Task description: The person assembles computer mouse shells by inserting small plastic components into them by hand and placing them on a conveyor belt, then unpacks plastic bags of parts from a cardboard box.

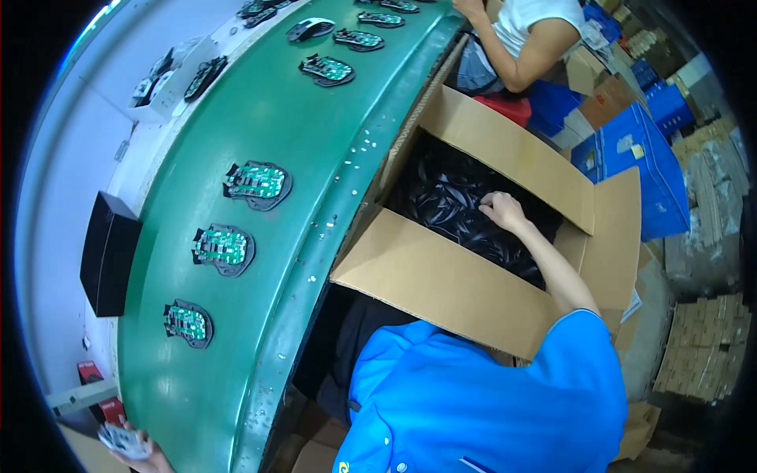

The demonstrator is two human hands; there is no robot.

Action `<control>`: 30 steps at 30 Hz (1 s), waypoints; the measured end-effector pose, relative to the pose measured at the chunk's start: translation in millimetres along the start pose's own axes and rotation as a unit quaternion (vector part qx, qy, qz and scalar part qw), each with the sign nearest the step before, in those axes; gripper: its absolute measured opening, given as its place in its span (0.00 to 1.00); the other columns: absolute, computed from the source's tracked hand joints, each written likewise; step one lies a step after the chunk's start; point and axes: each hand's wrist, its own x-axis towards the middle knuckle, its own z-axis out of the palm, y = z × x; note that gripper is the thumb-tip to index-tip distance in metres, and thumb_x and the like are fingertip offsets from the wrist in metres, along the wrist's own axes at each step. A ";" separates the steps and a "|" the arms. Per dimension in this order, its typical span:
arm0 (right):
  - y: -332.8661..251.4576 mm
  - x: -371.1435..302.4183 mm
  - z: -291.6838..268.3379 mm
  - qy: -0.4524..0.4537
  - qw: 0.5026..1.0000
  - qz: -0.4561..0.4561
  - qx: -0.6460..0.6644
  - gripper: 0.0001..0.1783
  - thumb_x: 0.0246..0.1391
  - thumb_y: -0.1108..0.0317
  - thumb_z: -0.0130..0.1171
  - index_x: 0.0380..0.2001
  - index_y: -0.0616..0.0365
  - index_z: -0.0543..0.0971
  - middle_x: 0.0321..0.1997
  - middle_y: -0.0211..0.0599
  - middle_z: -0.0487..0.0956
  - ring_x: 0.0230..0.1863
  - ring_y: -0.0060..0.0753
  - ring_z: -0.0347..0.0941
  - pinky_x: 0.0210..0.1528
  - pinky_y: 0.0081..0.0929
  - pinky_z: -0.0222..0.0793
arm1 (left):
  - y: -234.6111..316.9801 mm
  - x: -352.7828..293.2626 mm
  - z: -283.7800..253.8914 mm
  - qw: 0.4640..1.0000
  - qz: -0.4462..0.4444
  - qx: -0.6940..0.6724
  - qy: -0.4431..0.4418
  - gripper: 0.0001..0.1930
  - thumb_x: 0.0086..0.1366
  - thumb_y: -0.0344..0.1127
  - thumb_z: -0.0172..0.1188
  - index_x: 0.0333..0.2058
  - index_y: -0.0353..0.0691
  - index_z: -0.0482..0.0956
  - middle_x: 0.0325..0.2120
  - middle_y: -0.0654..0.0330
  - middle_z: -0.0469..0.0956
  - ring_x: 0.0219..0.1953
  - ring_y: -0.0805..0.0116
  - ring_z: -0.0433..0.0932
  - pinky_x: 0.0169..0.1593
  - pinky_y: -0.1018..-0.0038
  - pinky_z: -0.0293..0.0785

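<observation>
My right hand [502, 211] reaches into an open cardboard box [441, 280], its fingers curled over a heap of glossy black curved plastic parts [449, 197]. Whether a part is pinched between those fingers, I cannot make out. At the lower left edge, my left hand [146, 456] grips a pale grey piece [124, 440] that looks like a computer mouse body. Nearest to it on the green conveyor belt [197, 402] lies a mouse base with a green circuit board [188, 323]. Two more such bases [224, 249] [259, 184] lie farther up the belt.
Farther along are several more mouse bases [327, 69] and a white-topped mouse [310, 29]. A black box [110, 256] stands at the belt's left edge, beyond it a white tray [162, 94]. A co-worker [520, 39] sits at the far side; blue crates [635, 169] stand right.
</observation>
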 end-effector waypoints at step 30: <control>-370.3 -83.3 -171.1 -0.408 0.705 -0.338 0.472 0.11 0.41 0.68 0.65 0.29 0.61 0.77 0.25 0.33 0.74 0.20 0.20 0.69 0.19 0.16 0.63 | -115.4 -62.0 262.4 0.972 -0.204 0.103 0.059 0.44 0.49 0.43 0.69 0.60 0.43 0.53 0.40 0.63 0.66 0.30 0.84 0.65 0.18 0.89 0.53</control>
